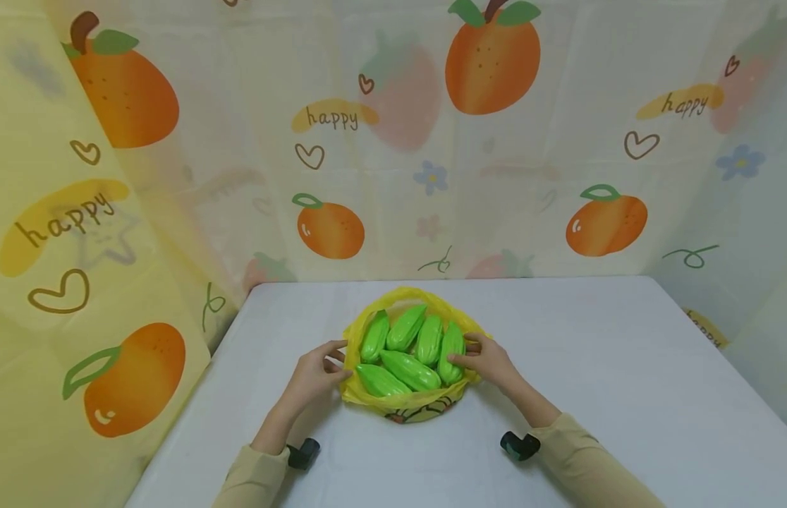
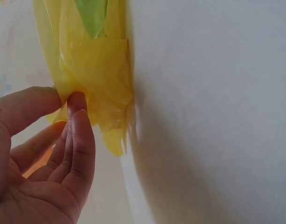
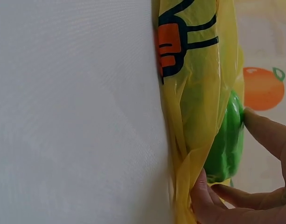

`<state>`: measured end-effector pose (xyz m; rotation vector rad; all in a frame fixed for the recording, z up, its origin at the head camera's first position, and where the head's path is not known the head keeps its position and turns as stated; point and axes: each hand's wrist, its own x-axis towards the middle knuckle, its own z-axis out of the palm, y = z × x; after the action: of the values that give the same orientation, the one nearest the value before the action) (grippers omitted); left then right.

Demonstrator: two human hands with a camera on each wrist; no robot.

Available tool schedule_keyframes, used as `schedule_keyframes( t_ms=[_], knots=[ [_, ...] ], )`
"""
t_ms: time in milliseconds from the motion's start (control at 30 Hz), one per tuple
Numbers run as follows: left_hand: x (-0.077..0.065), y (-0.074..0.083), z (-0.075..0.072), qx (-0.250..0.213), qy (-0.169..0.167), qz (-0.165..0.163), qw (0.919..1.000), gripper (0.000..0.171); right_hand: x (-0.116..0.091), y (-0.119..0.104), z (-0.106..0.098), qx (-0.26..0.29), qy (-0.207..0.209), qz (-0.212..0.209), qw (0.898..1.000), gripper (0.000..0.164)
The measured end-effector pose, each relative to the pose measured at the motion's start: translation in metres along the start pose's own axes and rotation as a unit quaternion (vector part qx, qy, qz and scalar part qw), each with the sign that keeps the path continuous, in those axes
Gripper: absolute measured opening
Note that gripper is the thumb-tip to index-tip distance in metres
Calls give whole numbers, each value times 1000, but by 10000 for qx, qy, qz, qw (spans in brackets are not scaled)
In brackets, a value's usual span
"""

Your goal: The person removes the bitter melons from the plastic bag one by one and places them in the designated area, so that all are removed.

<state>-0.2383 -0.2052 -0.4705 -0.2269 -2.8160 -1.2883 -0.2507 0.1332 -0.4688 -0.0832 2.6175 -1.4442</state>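
Where crinkly plastic bag point(image 1: 376, 401) gapes, glossy tapered vegetables point(image 1: 409, 370).

Soft, even light fills the head view, yellowish on the left of the cloth point(image 1: 393, 183), greyer at right. Highlights gleam on the pods point(image 1: 409, 370). The 2 wrist views look dimmer; at left, a soft shadow darkens the table point(image 2: 217, 112) and the cloth blurs.

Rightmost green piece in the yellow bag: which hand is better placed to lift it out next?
Right, I'd judge. The right hand appears to touch the rightmost green piece, while the left hand is at the opposite side of the yellow bag.
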Motion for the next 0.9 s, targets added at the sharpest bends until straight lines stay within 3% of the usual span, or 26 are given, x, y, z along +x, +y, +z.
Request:
schedule_keyframes(
  t_ms=[300,900],
  knots=[
    [-1,1,-1,3,-17,-33,10000,55,6,1,5,-55,-107,207,9997,78],
    [0,0,-1,-40,-29,-105,9999,54,3,-5,9,51,-22,67,10000,79]
  ],
)
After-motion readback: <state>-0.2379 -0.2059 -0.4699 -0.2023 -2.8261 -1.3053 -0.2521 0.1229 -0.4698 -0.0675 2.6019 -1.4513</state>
